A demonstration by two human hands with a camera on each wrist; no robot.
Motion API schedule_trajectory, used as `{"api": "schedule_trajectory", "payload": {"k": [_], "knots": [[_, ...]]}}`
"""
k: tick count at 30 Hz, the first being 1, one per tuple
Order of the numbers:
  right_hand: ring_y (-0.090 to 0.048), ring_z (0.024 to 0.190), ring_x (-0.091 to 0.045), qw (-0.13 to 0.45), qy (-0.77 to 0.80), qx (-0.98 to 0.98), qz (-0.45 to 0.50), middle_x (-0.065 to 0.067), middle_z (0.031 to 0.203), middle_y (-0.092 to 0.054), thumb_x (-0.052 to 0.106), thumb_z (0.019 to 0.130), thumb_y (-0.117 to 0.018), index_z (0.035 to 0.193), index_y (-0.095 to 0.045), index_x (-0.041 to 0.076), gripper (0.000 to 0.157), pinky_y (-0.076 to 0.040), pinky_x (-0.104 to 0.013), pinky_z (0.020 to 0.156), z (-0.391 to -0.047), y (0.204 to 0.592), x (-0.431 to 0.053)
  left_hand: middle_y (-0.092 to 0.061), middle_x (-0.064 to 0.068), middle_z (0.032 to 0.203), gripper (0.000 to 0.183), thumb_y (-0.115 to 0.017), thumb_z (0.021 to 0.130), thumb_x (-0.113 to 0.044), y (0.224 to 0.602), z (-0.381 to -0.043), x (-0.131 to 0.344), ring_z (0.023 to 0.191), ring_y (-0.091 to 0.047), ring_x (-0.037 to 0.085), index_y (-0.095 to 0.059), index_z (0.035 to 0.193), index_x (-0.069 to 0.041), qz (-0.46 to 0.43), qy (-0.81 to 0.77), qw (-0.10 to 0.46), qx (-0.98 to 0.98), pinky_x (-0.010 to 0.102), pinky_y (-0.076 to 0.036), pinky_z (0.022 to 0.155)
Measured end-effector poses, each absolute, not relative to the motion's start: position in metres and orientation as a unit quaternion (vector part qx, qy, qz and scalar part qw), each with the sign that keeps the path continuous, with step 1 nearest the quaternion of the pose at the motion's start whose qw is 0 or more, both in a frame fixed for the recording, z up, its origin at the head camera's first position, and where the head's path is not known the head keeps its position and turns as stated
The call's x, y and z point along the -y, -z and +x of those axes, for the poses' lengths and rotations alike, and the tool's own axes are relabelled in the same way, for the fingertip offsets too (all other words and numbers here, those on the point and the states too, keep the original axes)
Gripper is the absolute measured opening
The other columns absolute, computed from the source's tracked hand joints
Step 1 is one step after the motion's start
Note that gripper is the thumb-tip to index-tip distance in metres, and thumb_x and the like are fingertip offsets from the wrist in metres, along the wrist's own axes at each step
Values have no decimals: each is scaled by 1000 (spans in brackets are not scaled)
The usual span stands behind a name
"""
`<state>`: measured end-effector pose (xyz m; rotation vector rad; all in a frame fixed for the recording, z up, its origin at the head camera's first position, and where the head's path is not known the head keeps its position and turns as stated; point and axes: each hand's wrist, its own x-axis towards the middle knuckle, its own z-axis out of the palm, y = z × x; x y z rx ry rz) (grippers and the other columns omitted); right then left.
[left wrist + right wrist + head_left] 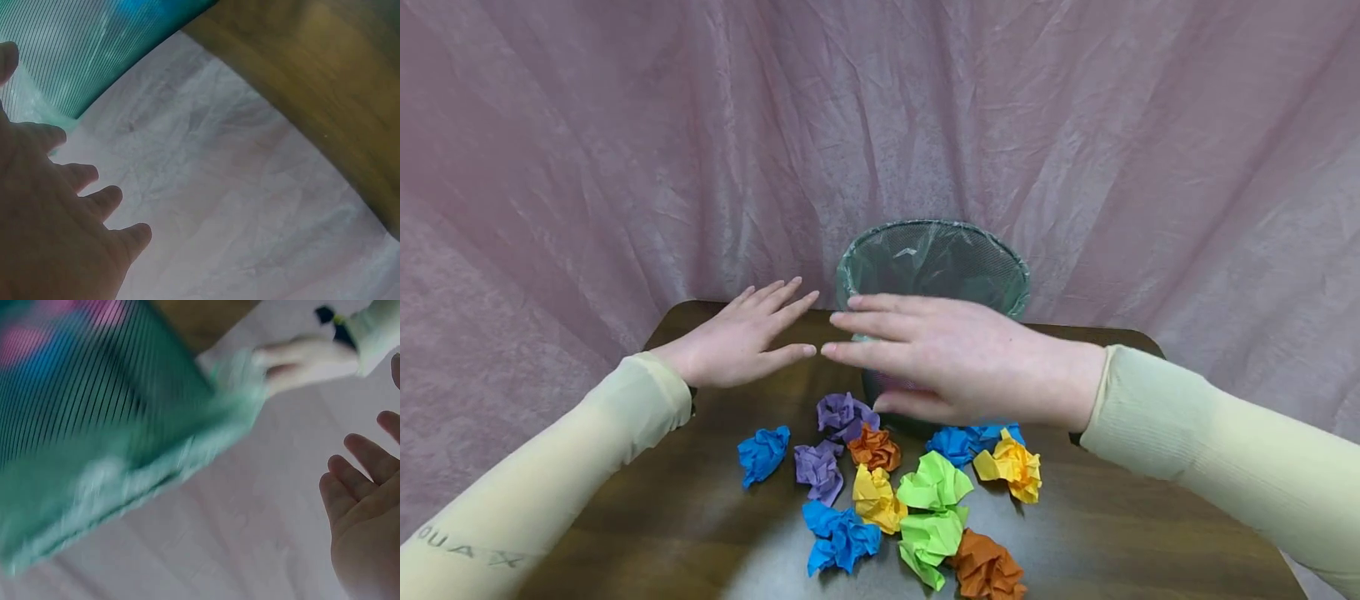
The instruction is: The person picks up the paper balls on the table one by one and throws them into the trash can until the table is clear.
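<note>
With twelve o'clock straight ahead of the person, the bin (934,223) stands upright at twelve on the wooden table (1120,517), its long axis vertical and its round mouth facing up. It's a mesh one, narrowing toward the base, with a see-through green liner (847,279) folded over the rim; patches of pink and blue show through the side from the right wrist.

The left hand (741,337) is just off the bin at nine, empty, fingers straight and spread toward two o'clock; I can't tell whether it touches the rim. The right hand (955,358) is empty too, fingers extended toward nine, and from the head view it covers much of the bin's near side.

Toward six from the bin lie crumpled papers (932,542) in blue, purple, orange, yellow and lime green, several touching. A pinkish curtain (775,125) hangs behind.
</note>
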<state>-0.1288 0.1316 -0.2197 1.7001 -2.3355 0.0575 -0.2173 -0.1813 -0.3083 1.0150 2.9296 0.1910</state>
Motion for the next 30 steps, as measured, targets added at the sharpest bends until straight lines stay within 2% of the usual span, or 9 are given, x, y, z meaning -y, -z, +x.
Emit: {"api": "schedule_trajectory", "payload": {"k": [5,14,19,23,30], "knots": [[-31,151,-25,108,-13,775,622,-7,159,-43,35,101,-66,154,-50,17,58,-25,-37,121,-108,248,-123,-9,9,171,85,-39,99,-73,324,-205,187,156,-9,35,-17,166,-24,333,-57,27,-941,61,-10,121],[-31,151,-25,36,-12,791,611,-5,161,-41,48,100,-65,156,-45,20,66,-26,-36,121,-99,317,-119,-8,7,171,89,-53,97,-69,358,-176,199,156,-9,33,-15,166,-27,340,-66,45,-937,61,-7,122],[-30,151,-29,14,-12,803,596,-6,162,-37,53,98,-65,159,-40,21,74,-24,-39,121,-101,352,-119,-9,7,171,99,-66,91,-66,375,-165,208,156,-11,33,-14,166,-28,353,-66,38,-933,62,-10,121],[-28,152,-30,3,-10,814,581,-5,165,-32,58,97,-63,161,-35,22,79,-23,-44,122,-103,372,-117,-12,9,170,102,-71,89,-63,387,-160,215,155,-15,35,-16,166,-25,358,-61,32,-931,64,-15,119],[-27,152,-31,-8,-6,822,569,-5,166,-29,61,95,-64,162,-33,24,83,-25,-49,121,-107,395,-113,-17,14,169,101,-81,85,-51,406,-149,220,152,-21,43,-27,164,-19,358,-82,67,-928,67,-25,115]]}}
